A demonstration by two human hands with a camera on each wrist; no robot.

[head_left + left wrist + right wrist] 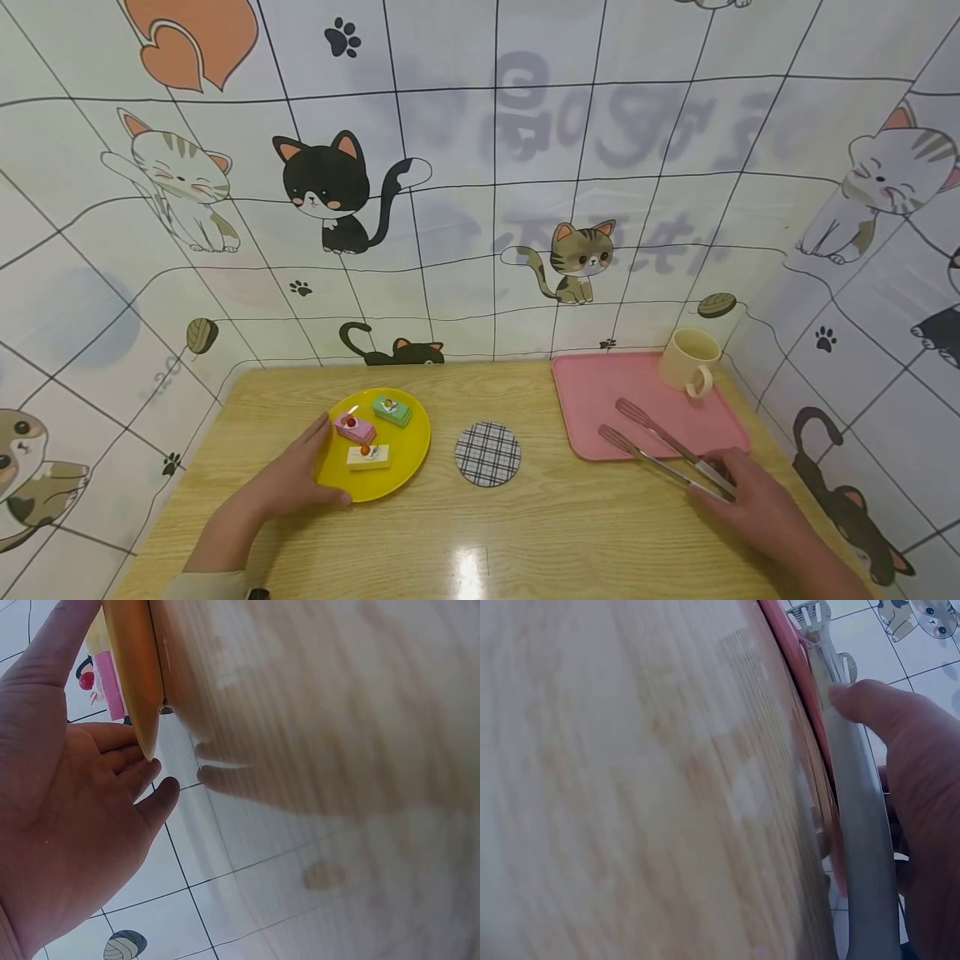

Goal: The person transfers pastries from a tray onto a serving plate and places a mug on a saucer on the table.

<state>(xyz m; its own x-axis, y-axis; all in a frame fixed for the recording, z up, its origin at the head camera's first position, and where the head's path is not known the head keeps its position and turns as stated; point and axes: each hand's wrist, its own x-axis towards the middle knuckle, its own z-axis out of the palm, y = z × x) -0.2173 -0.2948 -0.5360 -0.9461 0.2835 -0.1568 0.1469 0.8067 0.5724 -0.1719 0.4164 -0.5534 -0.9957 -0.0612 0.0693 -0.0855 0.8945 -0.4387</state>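
A yellow plate [408, 467] stands on the wooden table at left, bearing a pink toy cake slice [356, 428], a green one [392, 410] and a cream one [368, 457]. My left hand [296, 475] rests against its left rim, fingers and thumb spread along the edge. In the left wrist view, fingertips touch the yellow rim and the little finger points away. On the right, my right hand [757, 504] grips metal tongs [660, 437] at the handle end. The thumb lies on one arm in the right wrist view, and the tongs' slotted heads stand apart over the tray.
A pink tray [592, 392] lies at the table's back right, with a cream mug [688, 360] at its far corner. A round checked coaster [487, 454] sits between plate and tray. A cat-patterned tiled sheet [465, 275] walls the back and sides.
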